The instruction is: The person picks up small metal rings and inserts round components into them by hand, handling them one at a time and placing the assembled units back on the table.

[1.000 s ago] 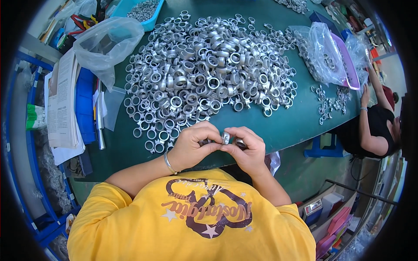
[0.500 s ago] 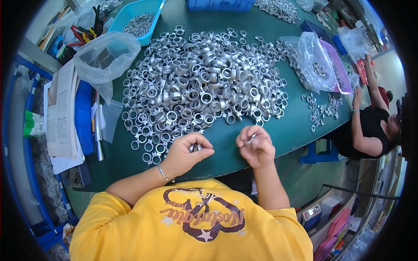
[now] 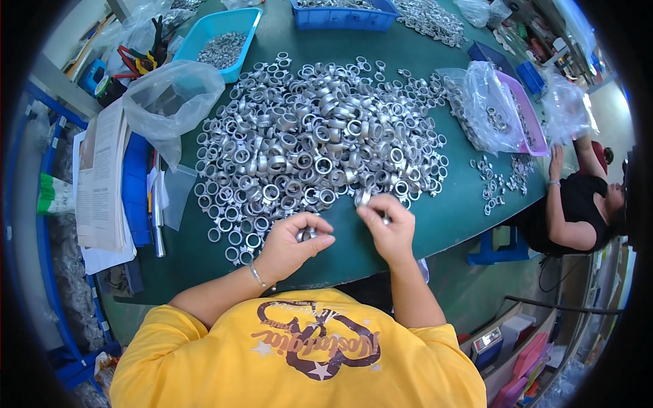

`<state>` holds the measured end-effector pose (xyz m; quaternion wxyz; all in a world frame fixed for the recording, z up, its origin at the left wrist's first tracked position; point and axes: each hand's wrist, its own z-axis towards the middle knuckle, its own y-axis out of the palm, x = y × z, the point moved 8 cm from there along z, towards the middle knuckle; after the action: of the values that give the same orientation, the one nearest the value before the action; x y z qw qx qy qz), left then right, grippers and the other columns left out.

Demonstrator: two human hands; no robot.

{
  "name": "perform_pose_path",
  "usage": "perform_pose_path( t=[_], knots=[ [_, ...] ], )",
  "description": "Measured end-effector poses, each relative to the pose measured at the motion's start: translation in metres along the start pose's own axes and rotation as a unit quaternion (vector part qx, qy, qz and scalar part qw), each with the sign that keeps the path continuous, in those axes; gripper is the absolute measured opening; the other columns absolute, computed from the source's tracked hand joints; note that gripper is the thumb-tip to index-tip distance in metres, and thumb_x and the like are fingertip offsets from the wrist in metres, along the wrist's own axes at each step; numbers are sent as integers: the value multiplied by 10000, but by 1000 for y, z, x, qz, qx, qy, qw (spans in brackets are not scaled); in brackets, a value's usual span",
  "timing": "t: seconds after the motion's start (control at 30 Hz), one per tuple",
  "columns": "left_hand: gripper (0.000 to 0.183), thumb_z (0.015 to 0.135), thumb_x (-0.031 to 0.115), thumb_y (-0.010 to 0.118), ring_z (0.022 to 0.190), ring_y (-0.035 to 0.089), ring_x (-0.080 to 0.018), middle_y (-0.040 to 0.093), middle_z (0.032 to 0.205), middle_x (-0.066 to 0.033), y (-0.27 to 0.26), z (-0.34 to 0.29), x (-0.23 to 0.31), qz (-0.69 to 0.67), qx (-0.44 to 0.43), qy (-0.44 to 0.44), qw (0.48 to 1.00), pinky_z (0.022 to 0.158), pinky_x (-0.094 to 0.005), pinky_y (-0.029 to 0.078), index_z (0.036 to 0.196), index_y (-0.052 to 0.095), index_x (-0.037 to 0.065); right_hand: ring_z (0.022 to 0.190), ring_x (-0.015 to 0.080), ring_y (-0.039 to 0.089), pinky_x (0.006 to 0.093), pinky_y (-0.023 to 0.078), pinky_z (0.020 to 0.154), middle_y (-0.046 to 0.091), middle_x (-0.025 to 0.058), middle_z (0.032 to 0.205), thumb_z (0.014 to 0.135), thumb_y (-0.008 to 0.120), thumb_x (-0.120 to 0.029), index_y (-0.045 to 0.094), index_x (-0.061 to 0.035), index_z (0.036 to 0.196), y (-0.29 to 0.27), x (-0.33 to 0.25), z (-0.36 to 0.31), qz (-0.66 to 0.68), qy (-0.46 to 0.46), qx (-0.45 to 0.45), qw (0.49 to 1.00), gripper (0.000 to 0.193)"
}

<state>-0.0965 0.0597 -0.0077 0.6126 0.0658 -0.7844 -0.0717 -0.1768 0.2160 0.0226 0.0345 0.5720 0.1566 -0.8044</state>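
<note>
A large heap of silver metal rings (image 3: 320,132), each with a small lug or eyelet, covers the middle of the green table. My left hand (image 3: 287,248) is closed round a few of these rings (image 3: 306,234), just in front of the heap. Its curled fingers hide part of them. At the heap's near edge, my right hand (image 3: 393,232) pinches one metal ring (image 3: 363,197) between thumb and fingers. Something else shiny shows by the curled fingers of that hand, too small to make out.
A turquoise tray (image 3: 254,30) of small parts and a blue bin (image 3: 343,19) stand behind the heap. At the right are a pink tray (image 3: 541,139) with a plastic bag (image 3: 491,112) and loose parts (image 3: 493,190). Papers (image 3: 98,183) lie left. A person (image 3: 578,211) sits far right.
My right hand has moved left and forward to the heap's edge and now pinches a ring there. My left hand stays nearly still. The whole view has shifted slightly.
</note>
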Motion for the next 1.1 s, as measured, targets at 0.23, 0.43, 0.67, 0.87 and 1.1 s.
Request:
perform_pose_path(
  t=[0.23,0.43,0.67,0.87,1.1],
  knots=[
    [171,840,75,607,609,517,-51,573,927,-28,11,11,19,1,-42,87,995,485,-153,391,998,619,11,632,76,516,202,388,559,621,60,788,730,697,2,645,7,839,31,-5,-29,204,49,-131,969,121],
    [106,799,67,653,786,548,-102,592,916,-45,8,4,35,131,-18,208,969,659,-213,430,896,635,27,547,48,465,189,350,486,622,51,805,694,711,35,636,8,872,30,-22,-30,135,-12,-108,985,195],
    [166,762,67,693,703,517,-61,591,907,-32,6,-2,41,174,29,216,960,571,-175,388,923,654,54,530,62,482,195,382,475,621,71,782,696,712,30,636,5,881,23,-42,-27,-18,-119,-51,991,201],
    [142,785,49,666,660,514,-46,571,910,-30,6,-1,35,159,13,201,967,546,-162,389,925,643,40,497,78,470,196,356,439,612,89,728,828,587,-38,619,30,989,20,0,-30,214,112,-57,969,178],
    [82,821,29,619,624,517,-59,555,915,-51,-1,2,22,124,20,167,978,543,-171,422,899,620,3,442,87,404,190,285,398,580,89,674,864,523,-86,590,43,1038,35,28,-47,454,347,-65,818,227]
  ],
)
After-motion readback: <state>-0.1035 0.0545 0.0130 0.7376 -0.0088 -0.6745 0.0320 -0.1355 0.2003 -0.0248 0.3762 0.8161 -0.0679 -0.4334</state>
